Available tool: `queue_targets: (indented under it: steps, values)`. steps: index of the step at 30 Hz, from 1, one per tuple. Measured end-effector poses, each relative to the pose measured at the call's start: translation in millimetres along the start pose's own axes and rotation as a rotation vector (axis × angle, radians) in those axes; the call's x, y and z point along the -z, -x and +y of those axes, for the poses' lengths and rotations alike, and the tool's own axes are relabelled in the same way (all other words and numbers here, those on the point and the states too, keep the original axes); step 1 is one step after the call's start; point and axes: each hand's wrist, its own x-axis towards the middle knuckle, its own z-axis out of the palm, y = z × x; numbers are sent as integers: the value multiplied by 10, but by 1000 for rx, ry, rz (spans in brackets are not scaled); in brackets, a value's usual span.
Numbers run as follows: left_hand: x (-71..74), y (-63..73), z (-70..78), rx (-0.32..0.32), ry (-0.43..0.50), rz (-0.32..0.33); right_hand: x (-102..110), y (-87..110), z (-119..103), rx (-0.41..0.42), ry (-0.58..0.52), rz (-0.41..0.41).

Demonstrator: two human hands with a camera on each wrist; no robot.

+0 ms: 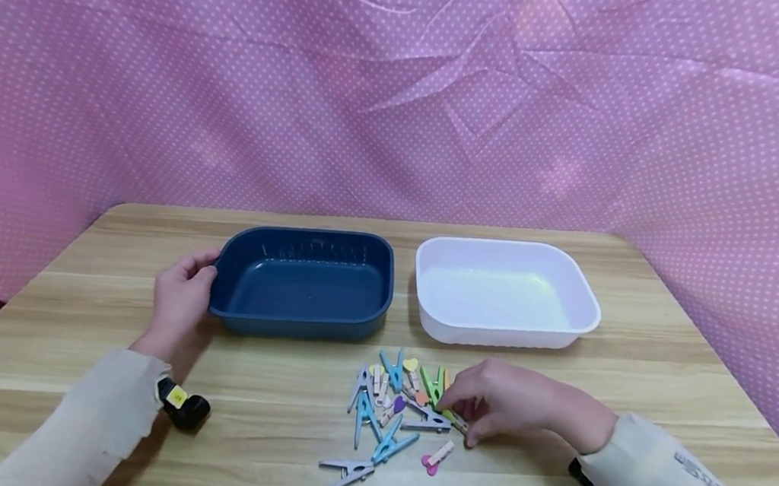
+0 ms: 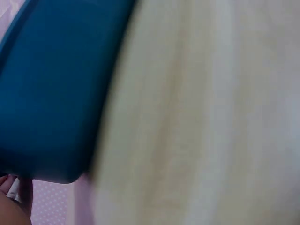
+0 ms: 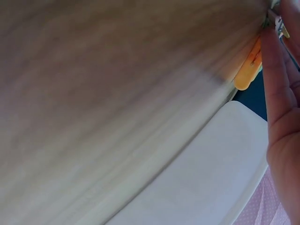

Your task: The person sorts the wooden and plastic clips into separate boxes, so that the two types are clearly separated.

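My left hand (image 1: 182, 295) grips the left rim of a dark blue plastic basin (image 1: 300, 329), thumb on the near side; the left wrist view shows the basin's side wall (image 2: 56, 93) up close. At the right edge of a pile of clothespins, my right hand (image 1: 514, 402) reaches down with bent fingers. Its thumb and index fingertips are right at a small clothespin (image 1: 459, 422), partly hidden by the hand; I cannot tell whether they pinch it. Around it lie a green clothespin (image 1: 432, 384), a grey one (image 1: 427, 420) and an orange one (image 3: 248, 65).
A white plastic basin (image 1: 506, 336) stands right of the blue one. Several blue, grey and small wooden clothespins with hearts lie loosely in front of both, including a pink-heart one (image 1: 439, 455) nearer me. The wooden table (image 1: 258, 431) ends at a pink dotted cloth (image 1: 399, 122).
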Motion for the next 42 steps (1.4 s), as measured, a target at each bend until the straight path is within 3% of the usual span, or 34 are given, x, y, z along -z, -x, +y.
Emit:
queue_targets:
  steps: [5,13,16,24,30,39,42]
  values:
    - [-20,-21,-52,-31,-69,31,-7,-22,-10,-35,11,-23]
    - [-55,66,72,-27,-96,20,2,-28,-22,-90,-4,-30]
    - [-53,70,79,-32,-97,15,-1,-33,-29,-92,-12,-29]
    - [-1,73,62,-91,-205,-7,-13,-58,-43,-78,-34,-26]
    - [22,85,76,-134,-294,0,-11,-70,-42,-33,-39,5]
    - [22,88,58,-174,-311,-17,29,-87,-24,48,-18,57]
    - [17,90,59,-161,-295,-24,28,-92,-15,89,-23,85]
